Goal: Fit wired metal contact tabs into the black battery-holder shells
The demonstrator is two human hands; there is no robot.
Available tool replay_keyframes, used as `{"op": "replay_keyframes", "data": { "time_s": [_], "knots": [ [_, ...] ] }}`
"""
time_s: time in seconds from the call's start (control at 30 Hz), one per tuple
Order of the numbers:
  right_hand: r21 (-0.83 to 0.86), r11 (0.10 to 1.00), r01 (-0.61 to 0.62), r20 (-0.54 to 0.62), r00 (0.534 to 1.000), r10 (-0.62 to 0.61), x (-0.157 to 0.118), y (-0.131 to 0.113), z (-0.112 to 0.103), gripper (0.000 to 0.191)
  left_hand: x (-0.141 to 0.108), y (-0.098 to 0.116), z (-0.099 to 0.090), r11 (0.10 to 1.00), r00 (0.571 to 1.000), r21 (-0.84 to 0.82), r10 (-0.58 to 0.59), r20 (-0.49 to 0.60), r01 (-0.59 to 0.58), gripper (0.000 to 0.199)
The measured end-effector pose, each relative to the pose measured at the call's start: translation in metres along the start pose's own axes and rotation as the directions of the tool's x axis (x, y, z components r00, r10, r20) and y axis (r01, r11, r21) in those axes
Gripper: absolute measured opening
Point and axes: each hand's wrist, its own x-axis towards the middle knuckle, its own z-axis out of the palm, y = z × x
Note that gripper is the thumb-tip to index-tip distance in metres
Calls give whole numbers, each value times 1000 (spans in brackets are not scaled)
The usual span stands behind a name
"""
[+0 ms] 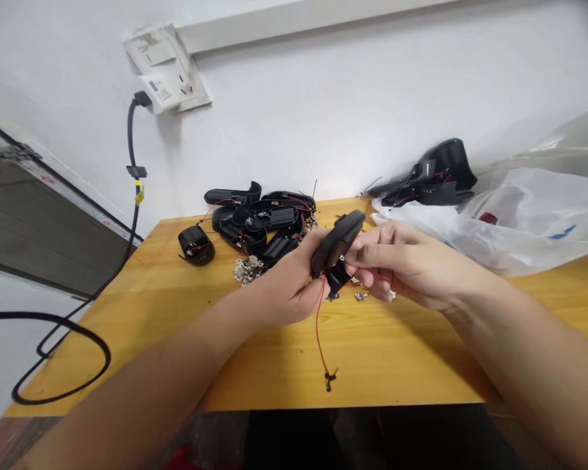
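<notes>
Over the middle of the table, my left hand [294,287] is closed around a curved black plastic housing [340,238], which it holds tilted. From the housing a thin red wire [318,326] hangs down, with a small dark part [329,380] at its end. My right hand [396,261] is at the housing's right side, thumb and fingers pinched together. A red wire shows by its fingers; what exactly sits in the pinch is too small to tell. Small metal pieces [360,296] lie on the table below my hands.
A heap of similar black housings [259,222] with wires lies behind my left hand, beside small metal parts [248,269]. One housing [196,245] stands apart at left. More black parts [431,176] rest on a clear plastic bag [529,215]. A black cable [132,143] runs from a wall socket [169,68].
</notes>
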Motion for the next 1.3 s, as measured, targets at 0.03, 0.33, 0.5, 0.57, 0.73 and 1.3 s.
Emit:
{"op": "replay_keyframes", "data": {
  "time_s": [0.03, 0.33, 0.5, 0.57, 0.73, 1.3],
  "knots": [
    [2, 1000, 6, 6, 1000, -6, 0, -1, -1, 14, -1, 1, -1, 1000, 1000, 22, 8, 22, -8, 65],
    [-448, 764, 465, 64, 869, -491, -4, 0, 11, 21, 1, 13, -7, 941, 969, 278, 229, -97, -195, 67],
    [-674, 314, 669, 210, 581, -786, -5, 7, 13, 21, 0, 0, 0, 952, 940, 183, 279, -198, -244, 94],
    [-682, 200, 704, 284, 507, -814, -5, 7, 11, 23, 0, 0, 3, 952, 937, 132, 298, -181, -277, 97],
    [-746, 116, 655, 309, 496, -811, -7, 4, 10, 25, -1, 12, 6, 956, 952, 185, 259, -166, -228, 81],
    [-662, 499, 559, 145, 749, -646, -14, 0, 8, 20, -1, 17, -3, 933, 982, 322, 186, -44, -162, 66]
  ]
}}
